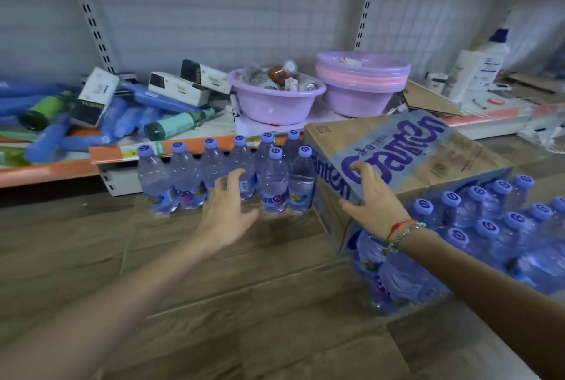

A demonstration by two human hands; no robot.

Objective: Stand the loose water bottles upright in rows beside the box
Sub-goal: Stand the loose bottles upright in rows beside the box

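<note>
Your fingers [235, 176] on your left hand [227, 214] are spread wide open and hold nothing. They reach toward the standing water bottles [214, 171], and the fingertips are right by one in the middle of the row. I cannot tell if they touch it.

Your right hand [374, 196] is open too, laid on the corner of the box flap [394, 147]. The thumb sits under the edge and the other fingers lie on top. You have beaded bracelets [400, 231] on that wrist.

Those bottles stand upright on the wood floor [214, 288], just left of the box [428, 165]. Six make a back row, and two more stand in front beside the box. All have purple caps.

More bottles [489, 226] sit inside the open box, packed close together.

Behind it all is a low shelf [46, 171] with two purple tubs [275, 101] and other messy things.
</note>
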